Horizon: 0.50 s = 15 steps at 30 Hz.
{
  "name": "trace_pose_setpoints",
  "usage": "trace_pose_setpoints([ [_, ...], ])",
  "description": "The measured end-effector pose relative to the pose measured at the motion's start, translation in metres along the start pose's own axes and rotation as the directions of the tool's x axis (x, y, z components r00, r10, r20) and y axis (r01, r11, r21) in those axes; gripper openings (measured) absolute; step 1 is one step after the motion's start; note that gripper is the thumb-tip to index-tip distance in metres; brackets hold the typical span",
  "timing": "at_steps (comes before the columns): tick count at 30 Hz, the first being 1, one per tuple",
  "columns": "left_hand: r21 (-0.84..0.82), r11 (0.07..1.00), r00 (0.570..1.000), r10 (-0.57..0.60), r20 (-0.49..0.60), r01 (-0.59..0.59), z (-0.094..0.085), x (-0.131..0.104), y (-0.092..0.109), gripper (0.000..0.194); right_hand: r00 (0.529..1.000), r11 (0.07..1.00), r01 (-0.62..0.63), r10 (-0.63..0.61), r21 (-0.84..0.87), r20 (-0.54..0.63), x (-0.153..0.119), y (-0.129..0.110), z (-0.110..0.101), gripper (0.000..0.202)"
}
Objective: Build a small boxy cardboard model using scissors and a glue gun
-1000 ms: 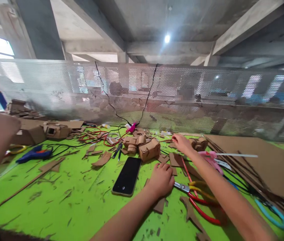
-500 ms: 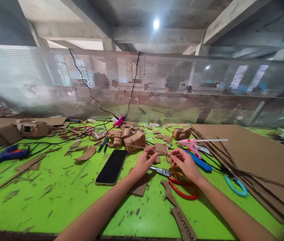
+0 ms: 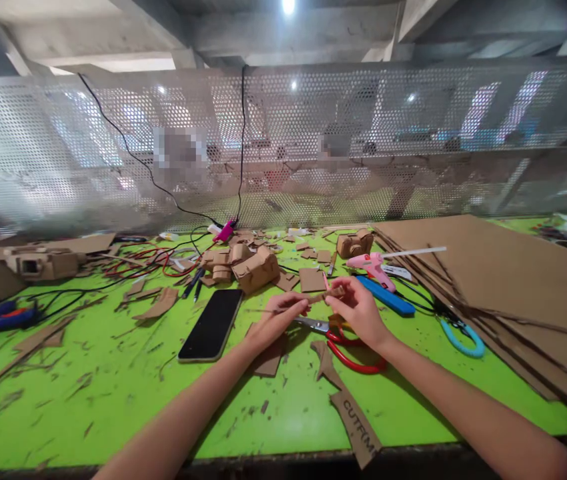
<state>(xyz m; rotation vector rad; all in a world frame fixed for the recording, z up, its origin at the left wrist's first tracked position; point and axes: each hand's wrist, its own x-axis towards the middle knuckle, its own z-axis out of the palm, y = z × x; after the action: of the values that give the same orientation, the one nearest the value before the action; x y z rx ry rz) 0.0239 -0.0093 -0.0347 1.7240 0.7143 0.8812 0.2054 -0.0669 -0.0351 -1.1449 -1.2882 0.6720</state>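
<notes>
My left hand (image 3: 277, 321) pinches a thin cardboard strip (image 3: 319, 297) between thumb and fingers, and part of it sticks out past the hand to the left. At the strip's other end, the fingers of my right hand (image 3: 358, 312) are closed on it too. Scissors with red handles (image 3: 354, 363) lie on the table under my right hand, their blades pointing left. Beneath my left hand rests a flat piece of cardboard (image 3: 267, 363). A phone (image 3: 211, 325) with a dark screen lies left of that hand.
Small cardboard models (image 3: 256, 268) stand behind my hands. A pink glue gun (image 3: 372, 265) and a blue-handled tool (image 3: 386, 297) lie at right, beside large cardboard sheets (image 3: 503, 280). Another glue gun (image 3: 1, 320), dark blue, is far left. A perforated metal screen (image 3: 293, 187) closes the back.
My hands have come closer together, and the strip now spans the gap between them. The whole view has shifted, so the table things appear further left and higher.
</notes>
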Motion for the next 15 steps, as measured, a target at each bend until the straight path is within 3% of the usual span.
trace_pose_setpoints([
  [3, 0.06, 0.998, 0.998, 0.028, 0.056, -0.031, 0.001, -0.003, -0.001, 0.028, 0.999, 0.999, 0.038, -0.038, -0.001, 0.01, -0.003, -0.005, 0.001, 0.024],
  [7, 0.17, 0.98, 0.991, 0.081, 0.109, -0.099, 0.001, -0.005, -0.003, 0.026, 0.976, 0.97, 0.18, -0.156, -0.161, 0.15, -0.011, -0.011, 0.004, 0.01],
  [10, 0.271, 0.948, 0.981, 0.133, 0.144, -0.168, 0.0, -0.005, 0.0, 0.025, 0.924, 0.92, 0.315, -0.241, -0.234, 0.298, -0.018, -0.013, 0.008, 0.005],
  [15, 0.351, 0.906, 0.966, 0.181, 0.184, -0.236, 0.0, -0.007, 0.007, 0.026, 0.806, 0.838, 0.487, -0.322, -0.248, 0.496, -0.022, -0.009, 0.011, 0.019],
])
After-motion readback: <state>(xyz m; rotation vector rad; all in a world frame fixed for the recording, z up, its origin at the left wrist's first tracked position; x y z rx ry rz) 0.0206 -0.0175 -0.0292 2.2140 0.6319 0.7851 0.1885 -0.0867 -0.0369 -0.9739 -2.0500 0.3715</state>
